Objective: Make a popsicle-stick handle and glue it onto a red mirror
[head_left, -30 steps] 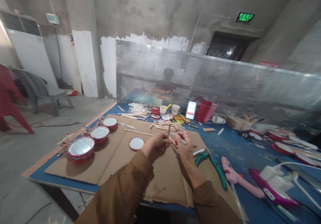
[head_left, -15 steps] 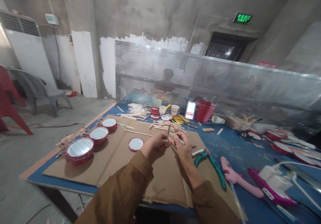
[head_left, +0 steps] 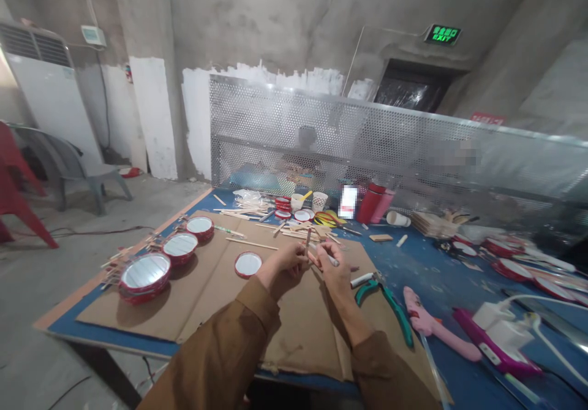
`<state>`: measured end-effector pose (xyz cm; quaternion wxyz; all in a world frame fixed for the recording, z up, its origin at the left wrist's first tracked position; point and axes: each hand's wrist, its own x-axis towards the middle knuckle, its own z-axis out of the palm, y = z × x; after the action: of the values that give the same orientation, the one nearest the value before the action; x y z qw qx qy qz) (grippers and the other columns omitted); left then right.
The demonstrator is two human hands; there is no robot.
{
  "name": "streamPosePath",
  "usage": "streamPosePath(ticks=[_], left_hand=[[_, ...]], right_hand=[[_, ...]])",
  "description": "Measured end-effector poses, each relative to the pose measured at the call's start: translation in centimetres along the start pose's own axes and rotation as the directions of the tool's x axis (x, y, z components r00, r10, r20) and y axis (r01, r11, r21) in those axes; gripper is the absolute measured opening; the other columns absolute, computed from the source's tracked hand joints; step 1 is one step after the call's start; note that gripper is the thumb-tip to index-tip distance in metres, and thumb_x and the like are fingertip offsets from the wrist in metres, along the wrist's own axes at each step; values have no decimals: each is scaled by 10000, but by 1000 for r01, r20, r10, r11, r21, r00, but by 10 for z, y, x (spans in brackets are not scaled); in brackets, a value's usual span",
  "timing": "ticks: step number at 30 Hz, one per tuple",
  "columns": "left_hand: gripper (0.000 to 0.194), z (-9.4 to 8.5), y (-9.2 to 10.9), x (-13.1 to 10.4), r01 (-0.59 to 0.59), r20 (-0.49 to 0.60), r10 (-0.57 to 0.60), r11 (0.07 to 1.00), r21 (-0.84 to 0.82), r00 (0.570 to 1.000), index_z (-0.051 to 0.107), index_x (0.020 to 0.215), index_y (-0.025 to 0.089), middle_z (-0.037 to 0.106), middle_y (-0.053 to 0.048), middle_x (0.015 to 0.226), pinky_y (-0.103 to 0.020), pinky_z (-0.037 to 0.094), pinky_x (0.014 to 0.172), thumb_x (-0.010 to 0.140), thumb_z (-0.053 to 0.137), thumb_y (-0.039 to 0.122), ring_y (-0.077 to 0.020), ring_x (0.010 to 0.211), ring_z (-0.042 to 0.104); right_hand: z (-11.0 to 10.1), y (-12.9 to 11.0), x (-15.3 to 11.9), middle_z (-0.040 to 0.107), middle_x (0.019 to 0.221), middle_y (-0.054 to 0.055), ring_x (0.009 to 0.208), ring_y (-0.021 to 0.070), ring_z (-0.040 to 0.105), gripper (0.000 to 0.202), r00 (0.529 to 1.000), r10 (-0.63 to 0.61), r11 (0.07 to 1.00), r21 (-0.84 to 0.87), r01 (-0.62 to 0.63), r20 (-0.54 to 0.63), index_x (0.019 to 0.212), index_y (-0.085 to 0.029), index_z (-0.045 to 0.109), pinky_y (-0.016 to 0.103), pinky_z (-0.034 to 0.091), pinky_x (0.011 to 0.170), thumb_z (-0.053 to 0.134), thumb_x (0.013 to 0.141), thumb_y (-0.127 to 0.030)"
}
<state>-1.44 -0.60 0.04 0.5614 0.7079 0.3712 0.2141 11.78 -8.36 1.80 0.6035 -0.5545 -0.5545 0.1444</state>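
Holding a stick [head_left: 309, 237] above the cardboard [head_left: 298, 330], work apparently partway along.
The left hand [head_left: 290, 263] pinched the stick upright; the right hand [head_left: 337, 278] curled narrowly around a white tool [head_left: 334, 261] just beside it, though whether stick and tool touched was unclear. Near the left hand, a lone tin [head_left: 248, 265] lay flat, seemingly yet to be fitted with sticks. Three red-rimmed tins [head_left: 144, 273] on the left had sticks at their outer edges and looked further along. Beyond lay loose sticks [head_left: 294, 232], seemingly unused.
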Motion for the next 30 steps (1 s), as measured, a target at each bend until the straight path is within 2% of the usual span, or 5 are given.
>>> streamPosePath(ticks=[7,14,20,27,30], left_hand=[[113,-1,2,-2,-6,21,6,1000,0,1000,562,707,143,513,41,512,-164,398,432,783,614,209,-79,426,498],[114,-1,8,-5,19,17,-19,1000,12,1000,563,703,143,515,42,514,-179,400,426,789,614,199,-82,402,490],[74,-1,12,-9,30,18,-31,999,10,999,575,707,137,515,39,523,-184,412,433,778,558,133,-85,409,492],[104,0,13,-9,29,-3,-29,999,44,1000,554,683,142,509,40,515,-184,395,422,787,553,137,-83,393,479],[119,0,15,-11,31,-1,-31,998,50,1000,549,681,145,494,48,504,-177,402,434,800,549,133,-77,399,473]], right_hand=[[-1,-5,0,566,566,-14,599,185,550,384,999,36,999,-9,-36,26,741,-216,624,296,443,589,599,782,-597],[-1,-4,-1,568,564,-17,595,183,548,354,999,28,1000,-8,-27,33,744,-218,630,295,446,587,597,804,-565],[-2,-8,-1,574,591,-12,606,178,542,380,999,40,999,-13,-39,21,731,-217,626,297,439,608,597,785,-592],[-2,-2,1,578,594,-14,615,183,548,350,1000,28,1000,-11,-28,-4,756,-214,630,302,443,620,580,805,-556],[-1,-2,0,590,609,-10,619,178,548,333,1000,-7,1000,0,7,20,738,-216,623,297,447,622,596,808,-540]])
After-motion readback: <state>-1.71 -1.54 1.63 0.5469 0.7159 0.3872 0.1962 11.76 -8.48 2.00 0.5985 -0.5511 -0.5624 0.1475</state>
